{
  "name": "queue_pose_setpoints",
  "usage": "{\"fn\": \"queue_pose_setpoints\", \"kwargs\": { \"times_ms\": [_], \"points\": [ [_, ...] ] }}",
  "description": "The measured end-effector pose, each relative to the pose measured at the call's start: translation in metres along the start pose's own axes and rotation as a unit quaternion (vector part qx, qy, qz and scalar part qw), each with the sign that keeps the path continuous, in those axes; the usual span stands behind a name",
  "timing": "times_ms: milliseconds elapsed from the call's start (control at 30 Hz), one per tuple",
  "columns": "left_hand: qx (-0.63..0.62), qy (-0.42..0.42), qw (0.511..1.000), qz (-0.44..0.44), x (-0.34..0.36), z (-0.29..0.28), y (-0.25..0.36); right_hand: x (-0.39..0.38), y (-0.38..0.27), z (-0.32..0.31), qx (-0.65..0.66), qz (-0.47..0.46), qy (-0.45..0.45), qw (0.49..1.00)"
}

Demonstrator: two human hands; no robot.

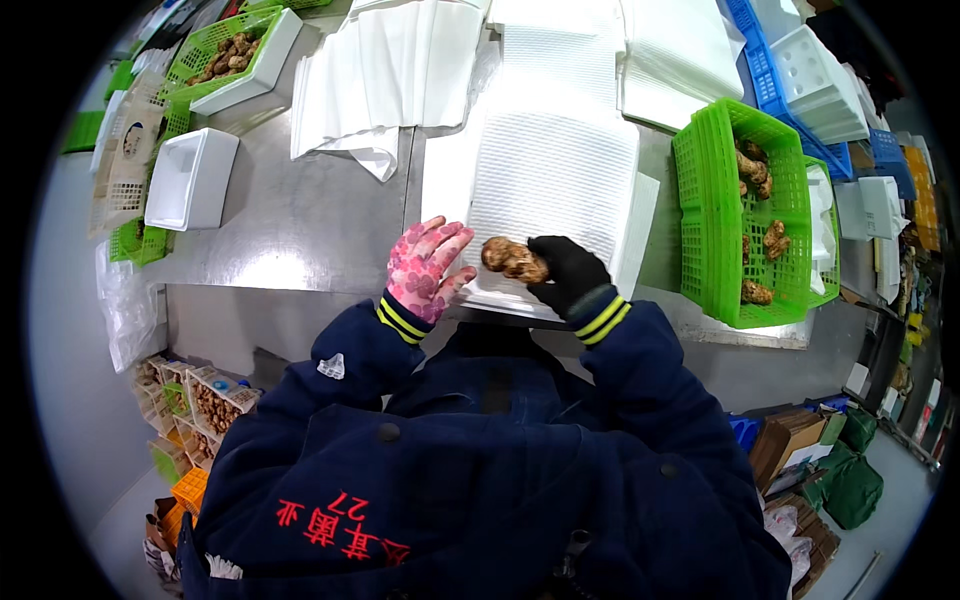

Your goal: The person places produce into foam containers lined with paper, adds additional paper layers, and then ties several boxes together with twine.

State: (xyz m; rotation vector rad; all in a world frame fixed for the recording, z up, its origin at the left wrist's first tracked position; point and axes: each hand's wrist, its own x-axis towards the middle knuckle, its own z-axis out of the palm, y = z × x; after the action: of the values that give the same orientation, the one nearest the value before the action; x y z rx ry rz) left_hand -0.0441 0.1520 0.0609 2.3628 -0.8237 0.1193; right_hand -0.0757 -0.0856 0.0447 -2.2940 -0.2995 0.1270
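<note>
A knobbly brown mushroom (512, 259) is gripped at its right end by my right hand (574, 276), which wears a black glove. It is held above the front part of a stack of white ribbed sheets (555, 180). Just left of the stack's near edge, my left hand (424, 268) is open, its fingers apart and holding nothing. That hand wears a pink flowered glove that leaves the fingertips bare. A small gap separates its fingers from the mushroom.
Nested green baskets (708, 215) with several mushrooms stand on the metal table (350, 225) at right. A white foam box (190, 180) sits at left, near another green basket (207, 45) of mushrooms. White sheets (400, 65) lie at the back. Blue crates (765, 70) are far right.
</note>
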Motion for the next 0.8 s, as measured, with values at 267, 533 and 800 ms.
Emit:
{"fn": "queue_pose_setpoints", "kwargs": {
  "times_ms": [267, 533, 800],
  "points": [
    [0.061, -0.133, 0.988, 0.049, -0.003, -0.002, -0.010, 0.007, -0.010, 0.024, -0.026, 0.009, -0.099, 0.995],
    [0.096, -0.232, 0.960, 0.121, 0.028, 0.020, 0.007, -0.014, -0.006, 0.011, 0.103, 0.064, -0.054, 0.991],
    [0.131, -0.337, 0.924, 0.123, 0.036, 0.018, 0.009, -0.056, 0.005, -0.073, 0.065, 0.030, 0.163, 0.984]
  ]
}}
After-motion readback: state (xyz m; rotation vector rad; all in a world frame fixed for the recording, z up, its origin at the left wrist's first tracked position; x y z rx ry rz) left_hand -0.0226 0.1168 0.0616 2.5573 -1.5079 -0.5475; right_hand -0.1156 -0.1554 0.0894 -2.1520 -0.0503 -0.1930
